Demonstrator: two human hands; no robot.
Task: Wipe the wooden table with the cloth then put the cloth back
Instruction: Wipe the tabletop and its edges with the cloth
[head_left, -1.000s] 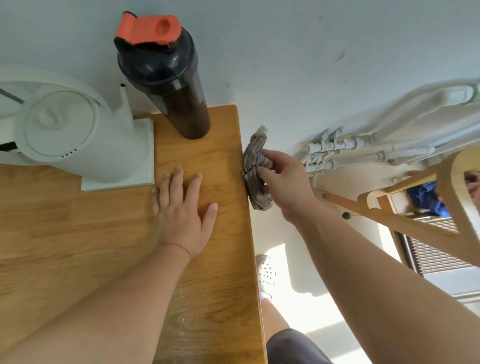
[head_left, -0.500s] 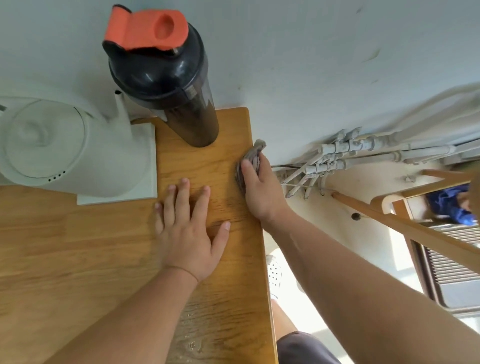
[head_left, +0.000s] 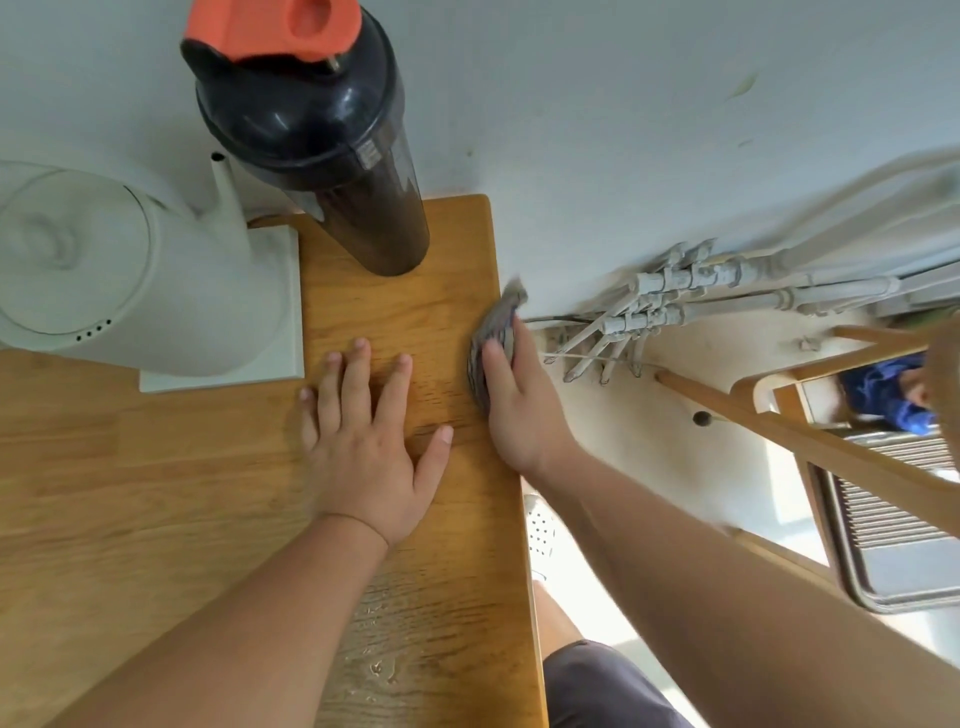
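The wooden counter ends on the right in a long straight edge running from the far corner by the wall down toward the person's leg. The right grip sits across that edge about midway between the far corner and the near wet patch. It is clenched on the cloth, with the thumb lying on the top surface and the other fingers hidden over the side. The grey patterned cloth is bunched against the edge and sticks out beyond the fingertips toward the wall. The left grip is released, lying flat with fingers spread on the wood just beside the right one. A band of bare wood separates the two from the containers at the back. A dark shaker bottle with a black lid and closed orange cap stands upright in the far right corner. Its wall is too dark to show what is inside. Left of it a white kettle sits on its white base with the lid shut, so its contents are hidden. Water drops lie on the near part of the counter. Past the edge, grey pipes run along the wall, and a wooden chair slants close by.
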